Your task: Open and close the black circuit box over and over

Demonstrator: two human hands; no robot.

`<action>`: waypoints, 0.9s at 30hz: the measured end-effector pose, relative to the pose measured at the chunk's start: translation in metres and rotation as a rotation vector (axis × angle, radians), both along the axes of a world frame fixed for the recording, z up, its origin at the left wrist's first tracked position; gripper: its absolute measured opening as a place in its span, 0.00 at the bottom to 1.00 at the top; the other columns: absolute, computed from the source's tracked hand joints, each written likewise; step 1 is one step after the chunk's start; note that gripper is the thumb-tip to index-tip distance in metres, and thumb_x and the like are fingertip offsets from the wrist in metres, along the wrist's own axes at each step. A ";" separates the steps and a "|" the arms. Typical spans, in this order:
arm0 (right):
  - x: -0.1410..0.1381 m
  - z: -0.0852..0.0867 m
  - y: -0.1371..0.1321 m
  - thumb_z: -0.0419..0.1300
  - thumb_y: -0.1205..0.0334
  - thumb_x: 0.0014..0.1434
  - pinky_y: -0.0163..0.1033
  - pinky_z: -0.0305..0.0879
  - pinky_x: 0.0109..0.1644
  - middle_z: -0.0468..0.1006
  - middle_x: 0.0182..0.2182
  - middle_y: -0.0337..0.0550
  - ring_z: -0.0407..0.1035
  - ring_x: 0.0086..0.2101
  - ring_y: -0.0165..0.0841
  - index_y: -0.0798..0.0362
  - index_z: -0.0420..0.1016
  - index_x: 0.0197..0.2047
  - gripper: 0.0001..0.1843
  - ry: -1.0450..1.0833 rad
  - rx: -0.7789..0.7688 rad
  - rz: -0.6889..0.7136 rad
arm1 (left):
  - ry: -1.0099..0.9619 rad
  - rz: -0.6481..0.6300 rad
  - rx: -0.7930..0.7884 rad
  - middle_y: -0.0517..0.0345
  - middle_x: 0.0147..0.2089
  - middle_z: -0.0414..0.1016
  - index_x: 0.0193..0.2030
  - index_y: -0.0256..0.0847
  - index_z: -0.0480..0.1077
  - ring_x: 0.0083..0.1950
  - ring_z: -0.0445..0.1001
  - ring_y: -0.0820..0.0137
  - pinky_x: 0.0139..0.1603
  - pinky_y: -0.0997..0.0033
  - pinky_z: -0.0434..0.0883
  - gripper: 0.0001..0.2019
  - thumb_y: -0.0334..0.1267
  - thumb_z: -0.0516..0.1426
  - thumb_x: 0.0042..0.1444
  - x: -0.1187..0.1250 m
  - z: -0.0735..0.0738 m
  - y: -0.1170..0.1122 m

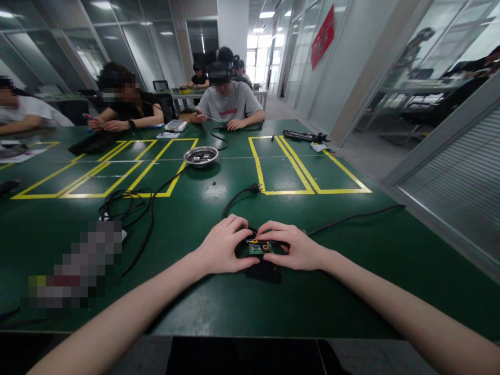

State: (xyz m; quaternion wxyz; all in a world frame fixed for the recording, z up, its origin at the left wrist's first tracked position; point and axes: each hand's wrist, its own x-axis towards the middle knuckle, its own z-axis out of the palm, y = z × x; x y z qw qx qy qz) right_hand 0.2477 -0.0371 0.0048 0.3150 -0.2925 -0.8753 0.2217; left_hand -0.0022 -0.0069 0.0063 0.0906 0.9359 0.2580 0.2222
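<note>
Both of my hands grip a small black device (262,270) resting on the green table (219,302). A green circuit board (258,247) with small parts sits exposed in the device between my fingers. My left hand (222,246) curls around the device's left side. My right hand (292,246) wraps the right side, fingers bent over the board's top edge. A black cable (353,216) runs from the device to the right.
A black power plug (254,188) and its cord lie just beyond my hands. A tangle of black cables (128,204) lies to the left. A metal bowl (200,155) stands farther back. Yellow tape outlines (297,169) mark the table. Several people sit working at the far side.
</note>
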 end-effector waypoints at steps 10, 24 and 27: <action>-0.001 -0.003 -0.002 0.66 0.62 0.64 0.44 0.76 0.53 0.81 0.49 0.51 0.78 0.48 0.39 0.51 0.81 0.51 0.13 -0.019 0.005 -0.028 | 0.059 0.052 0.036 0.43 0.62 0.76 0.55 0.41 0.75 0.56 0.73 0.52 0.56 0.49 0.76 0.25 0.53 0.66 0.56 0.002 0.004 -0.006; -0.003 -0.003 -0.001 0.67 0.60 0.64 0.43 0.76 0.52 0.81 0.50 0.51 0.79 0.48 0.39 0.52 0.82 0.50 0.12 -0.043 -0.030 -0.061 | 0.057 0.072 0.020 0.40 0.67 0.73 0.46 0.40 0.74 0.56 0.74 0.51 0.56 0.47 0.76 0.20 0.53 0.66 0.57 0.000 0.001 -0.003; 0.000 -0.007 0.004 0.66 0.58 0.65 0.44 0.77 0.51 0.81 0.50 0.49 0.79 0.46 0.39 0.51 0.82 0.51 0.13 -0.096 -0.014 -0.145 | 0.054 0.072 0.035 0.41 0.66 0.73 0.50 0.39 0.75 0.56 0.74 0.51 0.56 0.47 0.76 0.23 0.55 0.67 0.56 -0.002 0.001 -0.002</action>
